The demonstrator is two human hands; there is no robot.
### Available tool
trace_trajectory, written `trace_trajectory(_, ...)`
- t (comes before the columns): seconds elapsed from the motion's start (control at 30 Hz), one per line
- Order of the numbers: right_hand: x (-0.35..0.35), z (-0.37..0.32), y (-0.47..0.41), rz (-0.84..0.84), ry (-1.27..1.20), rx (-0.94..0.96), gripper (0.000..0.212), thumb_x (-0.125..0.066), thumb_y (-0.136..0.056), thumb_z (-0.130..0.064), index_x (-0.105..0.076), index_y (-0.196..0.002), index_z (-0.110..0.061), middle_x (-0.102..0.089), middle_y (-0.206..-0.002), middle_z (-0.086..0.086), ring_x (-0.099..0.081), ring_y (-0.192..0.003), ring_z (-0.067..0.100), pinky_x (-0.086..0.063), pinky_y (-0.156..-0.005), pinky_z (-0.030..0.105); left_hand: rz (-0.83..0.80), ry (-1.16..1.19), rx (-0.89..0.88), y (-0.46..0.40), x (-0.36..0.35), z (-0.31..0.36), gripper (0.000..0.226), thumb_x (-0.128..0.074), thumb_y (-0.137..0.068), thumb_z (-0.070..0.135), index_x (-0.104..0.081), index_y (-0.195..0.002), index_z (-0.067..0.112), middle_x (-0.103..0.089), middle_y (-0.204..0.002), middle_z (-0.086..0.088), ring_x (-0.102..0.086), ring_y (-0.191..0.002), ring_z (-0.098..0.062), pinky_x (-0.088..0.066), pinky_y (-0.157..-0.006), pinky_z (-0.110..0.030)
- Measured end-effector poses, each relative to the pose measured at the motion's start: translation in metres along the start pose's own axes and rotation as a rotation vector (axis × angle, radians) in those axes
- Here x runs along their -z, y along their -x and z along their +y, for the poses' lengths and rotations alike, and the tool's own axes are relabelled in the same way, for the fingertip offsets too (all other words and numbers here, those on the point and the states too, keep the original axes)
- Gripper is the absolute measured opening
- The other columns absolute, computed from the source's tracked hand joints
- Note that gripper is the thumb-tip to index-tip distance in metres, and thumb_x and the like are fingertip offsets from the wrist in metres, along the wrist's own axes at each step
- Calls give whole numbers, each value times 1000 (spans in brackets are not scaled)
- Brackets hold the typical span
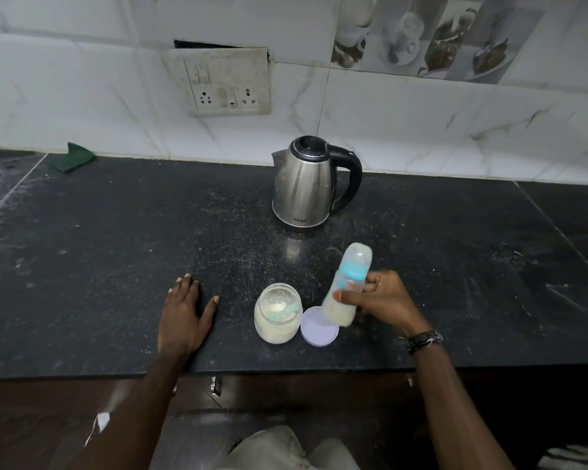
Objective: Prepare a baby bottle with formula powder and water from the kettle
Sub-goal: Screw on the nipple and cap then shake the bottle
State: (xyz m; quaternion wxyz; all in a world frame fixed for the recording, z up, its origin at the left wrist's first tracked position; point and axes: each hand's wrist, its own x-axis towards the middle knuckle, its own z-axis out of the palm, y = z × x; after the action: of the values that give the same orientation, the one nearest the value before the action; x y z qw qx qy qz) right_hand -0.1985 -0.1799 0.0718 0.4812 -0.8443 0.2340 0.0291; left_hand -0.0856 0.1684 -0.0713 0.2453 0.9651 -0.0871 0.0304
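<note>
**Clerk:** Where the counter [82, 232] meets the wall at its far left corner, item one: a green cloth [71, 157], folded, lying against the tiles. Beyond the left edge, part of a sink, mostly out of frame.

**Checker:** And on the near edge?

**Clerk:** Item two: left hand [184, 312], flat on the counter, fingers spread, grasping nothing. Item three, to its right: formula jar [278, 313], clear, uncapped, pale powder inside with a light blue scoop [287, 308] resting in it. Item four, touching the jar's right side: lilac lid [319, 326], lying flat.

**Checker:** The kettle?

**Clerk:** Item five: steel kettle [304, 184], black lid and handle, standing toward the far edge, handle to the right, well apart from the jar.

**Checker:** The bottle?

**Clerk:** Item six: baby bottle [347, 288], blue collar, clear cap on, milky liquid in the lower part. Tilted, blurred, lifted above the lid. Right hand [379, 300] is closed around its middle; a dark band on that wrist.
</note>
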Motion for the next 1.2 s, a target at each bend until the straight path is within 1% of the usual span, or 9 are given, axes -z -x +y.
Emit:
trace_trajectory(0.13, 4, -1, -2, -4, 72, -4, 39, -90, -57, -39, -75, -88, -22, -76, -86, -7, -72, -78, 6, -58, -71, 28, -12, 4, 9, 2, 0, 2, 69, -52, -98, 50, -46, -145, 0, -35, -159, -16, -27, -150, -30, -23, -123, -45)
trace_trajectory(0.27, 4, 1, -1, -23, -38, 24, 24, -90, -66, -22, -75, -85, -20, -77, -82, -4, -73, -75, 11, -58, -65, 27, -4, 12, 13, 1, 2, 3, 69, -51, -98, 50, -45, -146, 1, -33, -160, -15, -26, -150, -29, -22, -123, -44)
trace_trajectory(0.4, 8, 3, -6, -38, 64, -6, 34, -91, -59, -37, -76, -85, -20, -76, -85, -7, -73, -79, 5, -60, -71, 30, -6, 11, 11, 2, 0, 0, 70, -50, -97, 52, -46, -145, 1, -33, -160, -15, -27, -150, -29, -23, -123, -45)
trace_trajectory(0.5, 11, 0, -7, 47, -66, 30, 32, -90, -67, -23, -74, -94, -19, -76, -88, -8, -73, -79, 4, -59, -69, 25, -4, 7, 11, 0, 0, 2, 70, -51, -98, 51, -46, -145, 1, -34, -160, -15, -27, -150, -30, -23, -123, -44)
trace_trajectory(0.6, 17, -3, -9, -41, -103, 40, 26, -87, -70, -11, -75, -93, -14, -76, -80, -7, -71, -68, 4, -52, -56, 17, -5, 7, 4, 1, -1, 0, 68, -52, -98, 49, -47, -145, 0, -35, -159, -16, -28, -150, -30, -24, -123, -46)
trace_trajectory(0.73, 20, 0, -12, 42, -54, 66, 35, -91, -61, -27, -76, -92, -21, -78, -89, -5, -75, -83, 9, -58, -74, 30, -3, 3, 7, 0, -2, -1, 67, -52, -98, 49, -48, -144, 1, -35, -159, -16, -28, -149, -30, -24, -123, -46)
trace_trajectory(0.97, 23, 0, -9, 76, 4, 69, 37, -92, -64, -24, -75, -97, -22, -77, -91, -6, -73, -83, 7, -58, -73, 28, -2, -11, 3, 0, -3, -2, 67, -52, -98, 50, -49, -144, 1, -36, -158, -16, -29, -149, -30, -25, -122, -45)
trace_trajectory(1.07, 23, 1, -8, -46, -44, 53, 27, -88, -69, -13, -75, -92, -17, -77, -87, -3, -73, -77, 10, -56, -62, 20, -2, -11, -1, -1, -3, -2, 67, -52, -98, 49, -49, -144, 0, -37, -158, -16, -30, -148, -31, -25, -122, -46)
trace_trajectory(1.2, 21, -1, -7, -2, 29, 40, 39, -92, -63, -21, -74, -98, -21, -76, -96, -7, -73, -86, 7, -59, -78, 31, 4, -14, 1, 0, -3, -2, 67, -53, -98, 49, -48, -144, 0, -36, -158, -16, -30, -149, -31, -24, -122, -45)
